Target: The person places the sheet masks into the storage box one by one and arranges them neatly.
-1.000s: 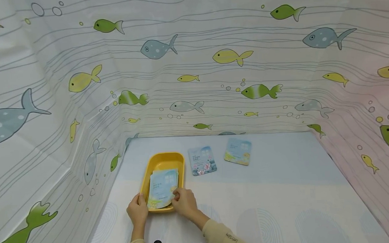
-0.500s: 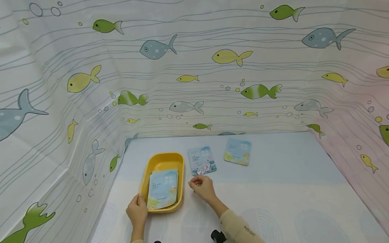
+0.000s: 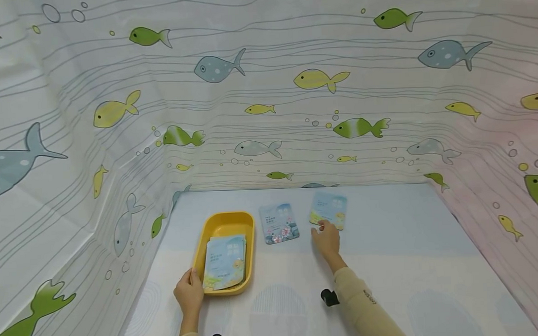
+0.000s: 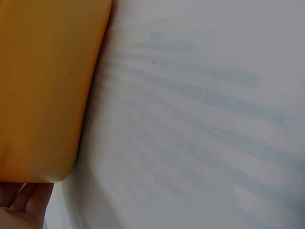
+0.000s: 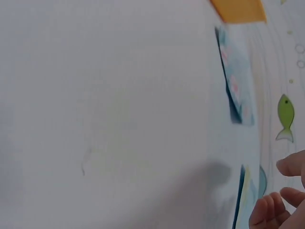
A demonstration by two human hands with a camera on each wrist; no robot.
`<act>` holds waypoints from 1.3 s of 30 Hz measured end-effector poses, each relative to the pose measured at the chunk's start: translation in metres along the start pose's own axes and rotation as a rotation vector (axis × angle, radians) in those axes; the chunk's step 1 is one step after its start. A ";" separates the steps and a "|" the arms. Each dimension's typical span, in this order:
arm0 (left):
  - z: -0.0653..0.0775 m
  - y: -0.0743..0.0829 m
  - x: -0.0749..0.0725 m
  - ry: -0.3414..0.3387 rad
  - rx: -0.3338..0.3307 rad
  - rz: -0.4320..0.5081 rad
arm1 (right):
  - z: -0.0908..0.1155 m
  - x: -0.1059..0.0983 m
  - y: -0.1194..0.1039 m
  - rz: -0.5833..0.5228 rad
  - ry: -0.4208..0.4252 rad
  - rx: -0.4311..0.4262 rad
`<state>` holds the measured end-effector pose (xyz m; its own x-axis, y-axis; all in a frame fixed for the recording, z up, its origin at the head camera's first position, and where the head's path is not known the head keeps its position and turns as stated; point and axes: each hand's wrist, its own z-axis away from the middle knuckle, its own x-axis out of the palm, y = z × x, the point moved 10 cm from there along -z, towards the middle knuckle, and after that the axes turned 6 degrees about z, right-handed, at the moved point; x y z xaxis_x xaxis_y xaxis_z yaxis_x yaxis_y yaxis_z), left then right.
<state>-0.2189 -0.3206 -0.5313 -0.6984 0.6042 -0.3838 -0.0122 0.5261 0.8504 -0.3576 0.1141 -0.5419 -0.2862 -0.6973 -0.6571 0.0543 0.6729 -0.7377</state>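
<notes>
A yellow plastic tray [image 3: 252, 255] stands at the left, with a stack of flat blue packets [image 3: 224, 261] lying in its near part. My left hand [image 3: 189, 293] grips its near left corner, thumb at the rim; the left wrist view shows the fingertips [image 4: 33, 200] against the tray's outside. My right hand [image 3: 327, 240] is at the near edge of a blue packet with yellow print [image 3: 328, 205]. Thumb and index finger are apart in the right wrist view, and the other fingers [image 5: 274, 214] bend loosely. Whether they touch the packet cannot be told.
Between the tray and the right-hand packet lies a blue packet with pink flowers [image 3: 279, 222]. A pale patterned cloth [image 3: 388, 272] covers the table. Fish-printed sheets [image 3: 267, 128] enclose it at the back and both sides.
My right hand has left the stack in the tray and moved right and away from me, to the far packet with yellow print. My left hand has stayed on the tray.
</notes>
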 end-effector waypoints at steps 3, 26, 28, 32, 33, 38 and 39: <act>0.000 0.000 0.001 -0.005 0.003 -0.005 | -0.011 -0.008 0.021 0.061 0.011 0.063; 0.000 -0.004 0.006 -0.025 -0.009 -0.012 | -0.033 -0.012 0.075 0.149 -0.046 0.328; 0.000 -0.003 0.006 -0.019 0.003 -0.011 | -0.034 -0.014 0.079 0.117 -0.037 0.349; 0.001 -0.001 0.004 -0.004 0.028 -0.006 | -0.037 -0.016 0.088 0.045 -0.020 0.390; 0.001 -0.002 0.003 0.001 0.032 -0.005 | -0.038 -0.017 0.090 0.025 -0.018 0.397; 0.001 -0.001 0.001 0.014 0.050 -0.004 | -0.039 -0.015 0.105 -0.116 -0.002 0.478; 0.001 -0.001 0.000 0.014 0.051 -0.005 | -0.039 -0.014 0.108 -0.164 -0.002 0.504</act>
<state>-0.2182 -0.3204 -0.5327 -0.7082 0.5932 -0.3828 0.0202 0.5590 0.8289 -0.3849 0.2063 -0.6064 -0.3276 -0.7842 -0.5270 0.4627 0.3531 -0.8131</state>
